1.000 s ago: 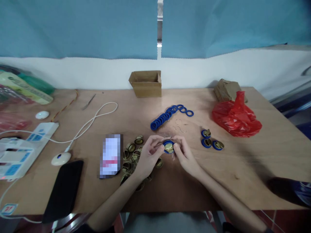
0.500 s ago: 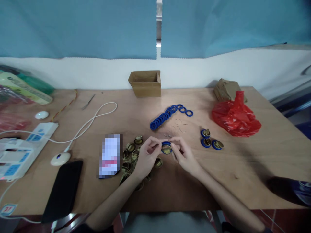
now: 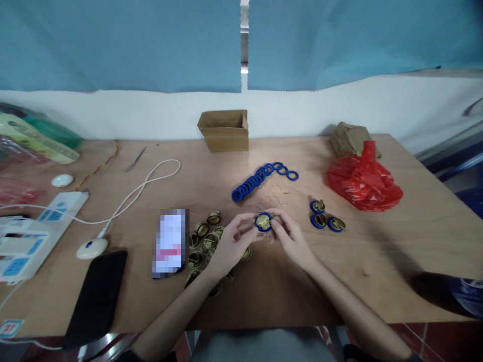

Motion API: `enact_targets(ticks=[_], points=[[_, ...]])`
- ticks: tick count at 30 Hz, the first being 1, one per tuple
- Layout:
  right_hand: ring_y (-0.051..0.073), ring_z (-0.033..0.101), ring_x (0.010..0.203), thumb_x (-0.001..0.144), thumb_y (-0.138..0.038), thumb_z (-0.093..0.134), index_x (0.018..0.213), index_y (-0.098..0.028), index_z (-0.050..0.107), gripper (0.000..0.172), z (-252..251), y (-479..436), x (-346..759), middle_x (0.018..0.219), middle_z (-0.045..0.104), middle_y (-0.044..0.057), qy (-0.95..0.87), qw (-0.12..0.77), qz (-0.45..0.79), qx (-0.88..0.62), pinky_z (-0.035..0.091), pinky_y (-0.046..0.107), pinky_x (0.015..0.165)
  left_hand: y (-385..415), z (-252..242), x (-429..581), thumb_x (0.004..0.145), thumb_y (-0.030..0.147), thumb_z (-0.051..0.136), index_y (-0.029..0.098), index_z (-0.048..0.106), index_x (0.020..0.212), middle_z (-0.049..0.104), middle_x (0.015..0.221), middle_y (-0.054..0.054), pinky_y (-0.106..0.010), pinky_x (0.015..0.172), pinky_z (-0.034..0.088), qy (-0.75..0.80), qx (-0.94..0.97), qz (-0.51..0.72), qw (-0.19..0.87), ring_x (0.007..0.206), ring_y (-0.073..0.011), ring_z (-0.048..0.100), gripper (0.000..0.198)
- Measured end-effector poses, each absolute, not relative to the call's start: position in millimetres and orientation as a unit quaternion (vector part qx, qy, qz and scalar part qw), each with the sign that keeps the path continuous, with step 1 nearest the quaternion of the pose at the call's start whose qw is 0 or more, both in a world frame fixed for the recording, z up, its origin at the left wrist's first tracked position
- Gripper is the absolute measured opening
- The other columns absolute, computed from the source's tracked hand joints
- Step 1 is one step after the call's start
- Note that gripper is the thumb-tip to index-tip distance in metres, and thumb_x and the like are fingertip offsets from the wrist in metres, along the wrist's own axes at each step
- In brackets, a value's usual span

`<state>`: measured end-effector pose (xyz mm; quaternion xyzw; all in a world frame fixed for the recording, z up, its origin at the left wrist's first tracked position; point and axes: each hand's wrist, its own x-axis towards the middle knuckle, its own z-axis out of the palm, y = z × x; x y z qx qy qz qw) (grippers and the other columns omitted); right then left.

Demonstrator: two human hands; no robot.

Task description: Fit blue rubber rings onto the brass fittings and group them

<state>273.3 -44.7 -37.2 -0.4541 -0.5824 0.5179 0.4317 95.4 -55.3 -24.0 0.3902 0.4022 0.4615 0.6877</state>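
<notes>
1. A round, gold-coloured metal piece with a blue ring around it (image 3: 263, 221) is held above the desk (image 3: 320, 286), nearer its near edge than its far one.
2. The left hand (image 3: 234, 240) pinches one side of the piece, fingers drawn in close.
3. The right hand (image 3: 293, 240) grips the opposite side, thumb against the rim — both hands share this one piece.
4. Just beside the left hand, partly hidden by it, lies a loose pile of round, brass-coloured metal pieces (image 3: 210, 242).
5. Beyond the hands, towards the far edge, runs an overlapping row of flat blue rings (image 3: 247, 189); thin, pale loops (image 3: 278, 198) lie just beside it.
6. Towards the right edge sit three blue-ringed metal pieces (image 3: 336, 224), close together.
7. Farther out, a knotted red plastic bag (image 3: 364, 183) rests near the far right corner — and an open brown cardboard box (image 3: 228, 140) stands at the far edge.
</notes>
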Motion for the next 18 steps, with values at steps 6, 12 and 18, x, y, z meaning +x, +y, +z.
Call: enact_targets(ticks=[6, 12, 18], points=[[0.012, 0.059, 0.065, 0.097, -0.028, 0.050, 0.122, -0.023, 0.056, 0.026, -34.3, -41.5, 275.4, 0.093, 0.064, 0.002, -0.571, 0.416, 0.579, -0.407, 0.057, 0.027, 0.062, -51.5, -23.5, 94.4, 0.081, 0.031, 0.078, 0.018, 0.066, 0.110, 0.078, 0.109, -0.008, -0.042, 0.092, 0.064, 0.425, 0.404, 0.458, 0.668, 0.102, -0.0262, 0.076, 0.034], [0.013, 0.059, 0.070, 0.098, -0.030, 0.051, 0.125, -0.023, 0.056, 0.029, -34.5, -43.1, 274.0, 0.090, 0.064, 0.002, -0.590, 0.416, 0.564, -0.401, 0.057, 0.027, 0.062, -49.1, -26.6, 91.7, 0.080, 0.028, 0.078, 0.017, 0.067, 0.106, 0.080, 0.100, -0.008, -0.039, 0.084, 0.066, 0.437, 0.412, 0.467, 0.649, 0.094, -0.0247, 0.078, 0.030], [0.014, 0.056, 0.065, 0.098, -0.033, 0.050, 0.123, -0.022, 0.058, 0.028, -31.1, -44.0, 275.9, 0.078, 0.059, 0.000, -0.619, 0.387, 0.529, -0.432, 0.052, 0.027, 0.058, -50.2, -28.9, 92.4, 0.078, 0.026, 0.079, 0.019, 0.067, 0.106, 0.080, 0.099, -0.008, -0.040, 0.084, 0.066, 0.429, 0.417, 0.467, 0.651, 0.092, -0.0247, 0.078, 0.031]])
